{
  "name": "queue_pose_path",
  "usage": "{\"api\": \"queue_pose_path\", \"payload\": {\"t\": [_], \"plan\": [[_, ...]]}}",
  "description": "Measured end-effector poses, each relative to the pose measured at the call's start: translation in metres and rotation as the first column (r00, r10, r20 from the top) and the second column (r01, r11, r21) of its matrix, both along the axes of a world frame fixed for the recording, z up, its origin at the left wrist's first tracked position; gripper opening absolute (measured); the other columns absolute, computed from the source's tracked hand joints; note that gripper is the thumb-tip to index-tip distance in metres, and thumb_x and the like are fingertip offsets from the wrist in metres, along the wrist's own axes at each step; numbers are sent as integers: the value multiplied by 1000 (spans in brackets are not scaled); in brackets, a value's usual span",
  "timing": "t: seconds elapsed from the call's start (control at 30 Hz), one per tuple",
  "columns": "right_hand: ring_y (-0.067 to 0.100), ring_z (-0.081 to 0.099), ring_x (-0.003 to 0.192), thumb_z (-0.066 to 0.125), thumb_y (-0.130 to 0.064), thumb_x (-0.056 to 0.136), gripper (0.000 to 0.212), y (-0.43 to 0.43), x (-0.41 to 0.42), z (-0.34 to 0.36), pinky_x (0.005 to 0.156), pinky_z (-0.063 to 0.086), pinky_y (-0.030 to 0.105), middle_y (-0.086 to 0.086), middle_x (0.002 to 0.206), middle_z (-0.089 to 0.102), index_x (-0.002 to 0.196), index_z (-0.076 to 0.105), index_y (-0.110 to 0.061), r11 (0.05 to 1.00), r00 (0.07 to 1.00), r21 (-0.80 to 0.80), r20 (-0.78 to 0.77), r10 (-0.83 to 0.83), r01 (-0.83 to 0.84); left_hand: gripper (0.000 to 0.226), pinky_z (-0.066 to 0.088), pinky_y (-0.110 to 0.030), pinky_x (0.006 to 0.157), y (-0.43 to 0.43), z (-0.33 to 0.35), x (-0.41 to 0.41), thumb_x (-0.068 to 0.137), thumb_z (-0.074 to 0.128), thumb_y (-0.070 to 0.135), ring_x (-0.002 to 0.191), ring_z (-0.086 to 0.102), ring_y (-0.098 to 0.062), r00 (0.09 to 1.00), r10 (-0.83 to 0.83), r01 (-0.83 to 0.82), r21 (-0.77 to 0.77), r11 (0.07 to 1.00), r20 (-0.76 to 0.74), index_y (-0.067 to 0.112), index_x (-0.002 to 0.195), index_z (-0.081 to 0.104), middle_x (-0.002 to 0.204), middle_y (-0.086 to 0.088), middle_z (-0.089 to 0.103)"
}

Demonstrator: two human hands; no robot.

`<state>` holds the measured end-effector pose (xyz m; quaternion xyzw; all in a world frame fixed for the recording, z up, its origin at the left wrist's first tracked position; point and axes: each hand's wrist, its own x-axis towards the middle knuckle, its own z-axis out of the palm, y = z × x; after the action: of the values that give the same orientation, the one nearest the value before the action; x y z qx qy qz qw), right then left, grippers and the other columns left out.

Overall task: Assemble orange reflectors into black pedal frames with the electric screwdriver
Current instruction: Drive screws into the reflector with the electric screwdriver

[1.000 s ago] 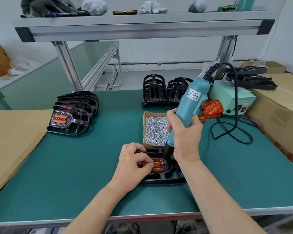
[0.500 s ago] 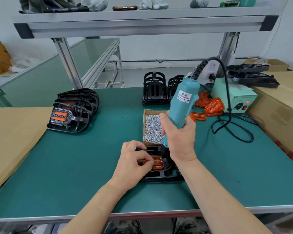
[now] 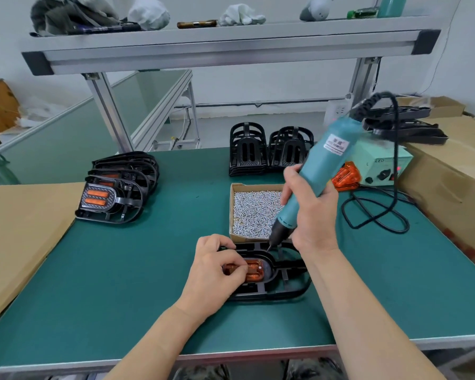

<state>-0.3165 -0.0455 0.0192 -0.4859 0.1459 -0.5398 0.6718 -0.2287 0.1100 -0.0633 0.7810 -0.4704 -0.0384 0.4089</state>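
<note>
Left hand (image 3: 214, 272) fingers pinch the ribbed orange reflector (image 3: 254, 271) in the glossy black pedal frame (image 3: 283, 283), lying lengthwise left-right; right hand (image 3: 311, 215) grips the teal electric screwdriver (image 3: 313, 182), tip down-left.

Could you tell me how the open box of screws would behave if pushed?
The box of screws looks nearly full of metal, so probably heavy for its size. Low and wide, it should slide rather than tip. With no lid, a jolt could spill screws.

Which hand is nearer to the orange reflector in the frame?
Left. The left hand holds the reflector at its left end; the right hand is apart from it, farther back and right, gripping the screwdriver by the screw box.
</note>
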Motion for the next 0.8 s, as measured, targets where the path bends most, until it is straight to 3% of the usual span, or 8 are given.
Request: {"api": "queue_pose_path", "payload": {"t": [0.13,0.2,0.3,0.4,0.47,0.6,0.8], "plan": [[8,49,52,72,-23,92,20,-28,-2,-14,56,45,21,-6,58,57,97,56,-13,948,993,304,48,-112,93,12,30,-13,96,-6,-1,-6,78,78,8,111,43,-11,999,-8,9,-25,1000,33,18,71,76,100,8,54],[6,53,55,70,-33,94,24,-40,-3,-23,64,51,22,-9,64,59,99,57,-13,902,985,424,101,-140,84,10,35,-25,98,-10,-1,-11,78,78,8,111,44,-16,999,-20,22,-32,999,50,17,73,76,101,6,54],[11,54,63,66,-39,97,34,-54,-5,-33,88,54,35,-1,74,54,111,52,-12,827,971,562,196,-138,4,8,38,-36,96,-17,4,-14,79,77,13,108,47,-18,994,3,10,-114,993,113,19,73,76,100,6,54],[12,58,66,64,-35,99,31,-61,-6,-40,91,56,34,2,77,56,112,50,-11,782,961,621,242,-132,-49,6,36,-38,90,-32,20,2,81,76,20,102,47,-18,984,75,-49,-161,986,162,22,75,76,95,7,58],[13,60,67,63,-34,99,30,-62,-7,-43,98,54,38,2,76,59,112,51,-10,775,963,629,242,-119,-63,6,33,-37,86,-48,33,19,85,74,22,101,46,-20,972,86,-80,-33,996,219,27,84,78,93,6,63],[12,63,63,62,-35,100,28,-64,-7,-44,80,57,28,1,72,61,110,52,-10,787,968,614,229,-104,-60,15,32,-34,84,-77,47,41,92,63,37,107,45,-20,944,-14,-96,314,945,331,40,101,76,103,8,66],[10,63,64,63,-33,100,27,-65,-5,-45,75,57,25,-1,68,63,109,54,-10,796,968,602,230,-103,-58,10,25,-32,80,-98,42,43,85,70,37,100,43,-16,929,-190,25,460,887,316,40,93,75,77,17,51]]}}
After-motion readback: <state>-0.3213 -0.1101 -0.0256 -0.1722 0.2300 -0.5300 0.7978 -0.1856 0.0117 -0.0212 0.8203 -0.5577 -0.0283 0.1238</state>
